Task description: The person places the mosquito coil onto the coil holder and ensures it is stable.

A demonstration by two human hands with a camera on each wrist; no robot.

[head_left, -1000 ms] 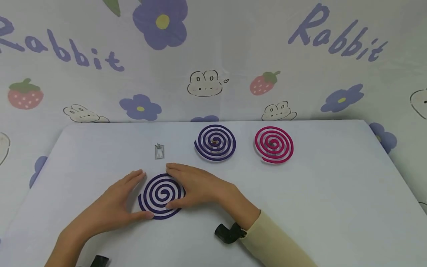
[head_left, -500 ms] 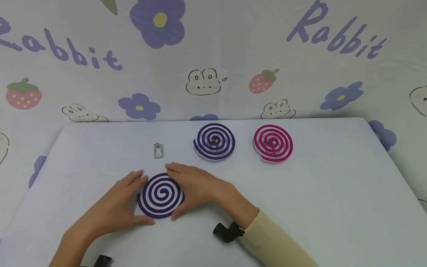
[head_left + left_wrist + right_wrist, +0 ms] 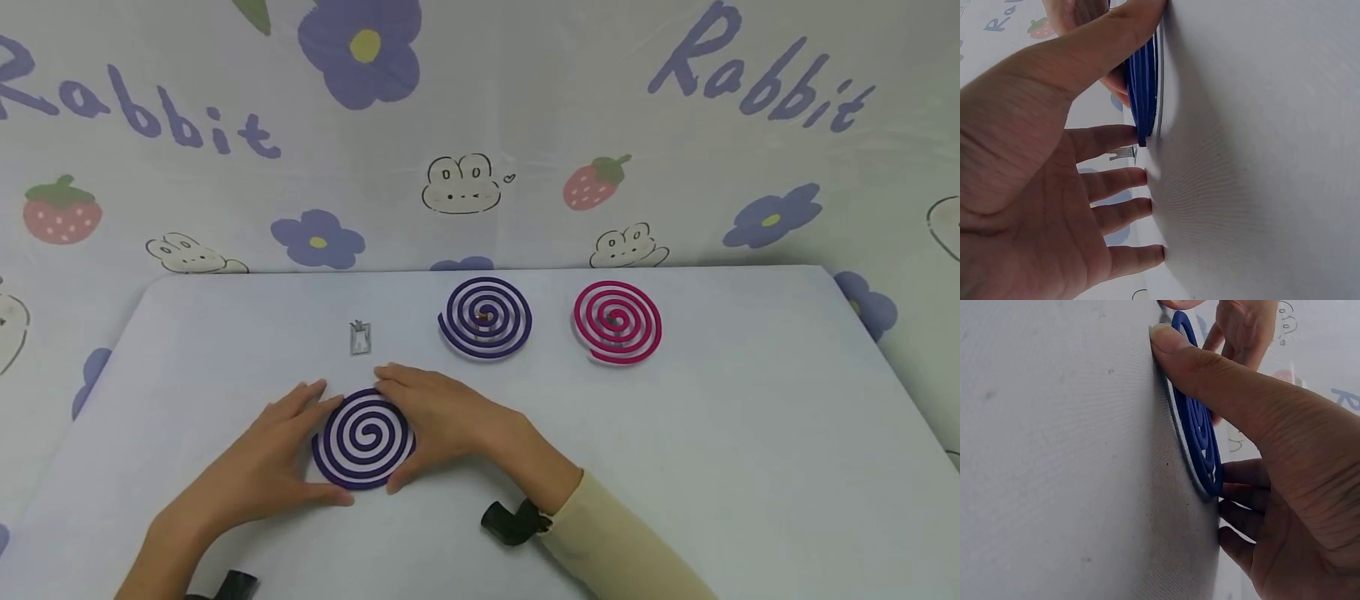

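Observation:
A dark blue mosquito coil (image 3: 368, 430) lies flat and close over the white table, between the two hands. At its left edge, the left hand (image 3: 258, 458) holds it with thumb and index finger spread round the rim. The right hand (image 3: 450, 417) grips the opposite side, thumb at the near edge and fingers at the far edge. In the left wrist view, the coil (image 3: 1142, 87) appears edge-on beyond the thumb, while the other fingertips reach down to the tabletop. From the right wrist, the same coil (image 3: 1194, 425) is partly hidden behind the thumb.
Behind the hands lies a small metal stand (image 3: 360, 338). A second dark blue coil (image 3: 487, 311) and a pink coil (image 3: 617, 318) sit raised on stands near the back edge of the white table (image 3: 750, 433). A printed cloth (image 3: 525, 117) hangs behind.
The left hand has moved right, up against the coil's edge. The right thumb has slid from over the coil to its near rim. The coil has hardly moved.

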